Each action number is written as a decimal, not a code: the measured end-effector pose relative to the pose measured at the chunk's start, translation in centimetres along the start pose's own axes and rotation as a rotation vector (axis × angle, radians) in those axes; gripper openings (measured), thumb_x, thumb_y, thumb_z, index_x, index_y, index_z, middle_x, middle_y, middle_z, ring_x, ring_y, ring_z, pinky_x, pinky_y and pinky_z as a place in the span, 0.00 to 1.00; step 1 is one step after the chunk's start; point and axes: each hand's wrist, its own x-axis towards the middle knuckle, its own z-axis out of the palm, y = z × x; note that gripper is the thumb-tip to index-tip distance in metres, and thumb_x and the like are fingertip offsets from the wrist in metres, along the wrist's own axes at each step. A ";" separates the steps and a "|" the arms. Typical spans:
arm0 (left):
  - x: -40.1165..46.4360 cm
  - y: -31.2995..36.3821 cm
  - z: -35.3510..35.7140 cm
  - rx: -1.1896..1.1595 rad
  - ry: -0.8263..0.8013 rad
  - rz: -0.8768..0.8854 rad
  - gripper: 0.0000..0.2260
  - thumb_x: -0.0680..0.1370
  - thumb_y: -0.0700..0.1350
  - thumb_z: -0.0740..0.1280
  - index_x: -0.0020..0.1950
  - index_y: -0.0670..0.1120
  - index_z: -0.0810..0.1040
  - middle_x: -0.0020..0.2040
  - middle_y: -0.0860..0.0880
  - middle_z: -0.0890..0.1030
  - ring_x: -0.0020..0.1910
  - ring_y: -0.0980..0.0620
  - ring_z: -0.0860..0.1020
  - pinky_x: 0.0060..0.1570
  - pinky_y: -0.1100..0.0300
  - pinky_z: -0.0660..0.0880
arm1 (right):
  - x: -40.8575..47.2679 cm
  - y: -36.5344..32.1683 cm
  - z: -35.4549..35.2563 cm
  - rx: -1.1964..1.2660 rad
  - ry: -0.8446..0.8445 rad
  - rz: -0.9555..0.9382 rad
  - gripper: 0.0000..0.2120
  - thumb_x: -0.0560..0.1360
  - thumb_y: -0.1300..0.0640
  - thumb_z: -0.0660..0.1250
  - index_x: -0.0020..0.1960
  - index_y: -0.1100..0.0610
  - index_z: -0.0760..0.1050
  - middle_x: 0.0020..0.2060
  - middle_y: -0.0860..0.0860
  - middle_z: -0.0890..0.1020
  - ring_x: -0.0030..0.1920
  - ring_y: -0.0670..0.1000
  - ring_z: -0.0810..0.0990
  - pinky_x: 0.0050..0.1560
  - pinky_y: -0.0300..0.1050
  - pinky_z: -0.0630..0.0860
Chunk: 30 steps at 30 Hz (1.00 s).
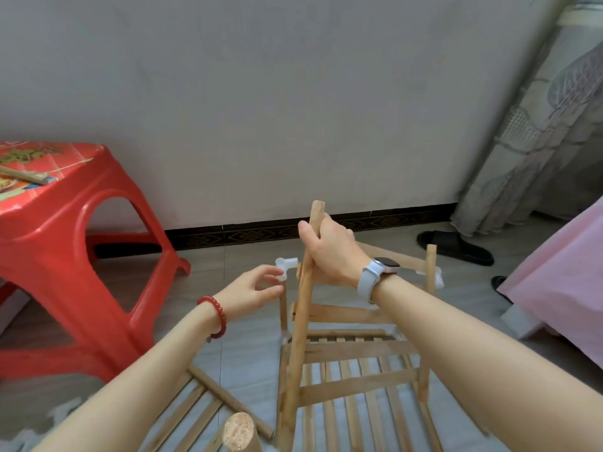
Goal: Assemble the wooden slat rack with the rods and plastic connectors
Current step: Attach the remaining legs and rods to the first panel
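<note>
Step in hand, as I judge it: fitting a white plastic connector (286, 266) onto a short upright rod (283, 309) of the half-built rack (352, 363). Left hand (253, 287) pinches the connector with fingertips. Right hand (329, 251) grips a long leaning rod (301, 308) just right of the connector. Next move likely calls for lining rod end with socket, then pressing. Rack stands on tiled floor (248, 353); red stool (75, 243) left of it, grey wall (261, 109) behind, loose slat panel (192, 415) nearer the camera.

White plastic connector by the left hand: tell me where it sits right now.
In the head view, the white plastic connector tops a short upright rod at centre, pinched by the left hand, just left of the right hand's long rod.
</note>
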 end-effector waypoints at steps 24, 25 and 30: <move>5.7 -1.9 -1.3 1.474 -0.248 0.162 0.18 0.81 0.54 0.56 0.67 0.47 0.65 0.56 0.45 0.73 0.44 0.47 0.74 0.41 0.56 0.70 | -2.0 -1.0 -2.2 -0.803 -0.432 -0.336 0.12 0.77 0.50 0.56 0.39 0.57 0.65 0.36 0.54 0.74 0.41 0.55 0.71 0.58 0.48 0.62; 5.0 -2.0 -1.2 1.465 -0.240 0.146 0.18 0.80 0.54 0.56 0.66 0.47 0.66 0.56 0.45 0.74 0.42 0.47 0.73 0.39 0.56 0.69 | -2.0 -0.9 -2.2 -0.835 -0.431 -0.354 0.12 0.77 0.50 0.56 0.39 0.57 0.65 0.36 0.54 0.74 0.39 0.55 0.71 0.60 0.49 0.62; 1.6 -3.6 -0.4 1.440 -0.186 0.215 0.13 0.81 0.46 0.57 0.65 0.45 0.65 0.51 0.46 0.73 0.45 0.44 0.77 0.39 0.54 0.72 | -3.3 -0.9 -1.7 -1.010 -0.502 -0.477 0.12 0.76 0.49 0.55 0.38 0.55 0.65 0.31 0.49 0.70 0.40 0.54 0.73 0.62 0.52 0.62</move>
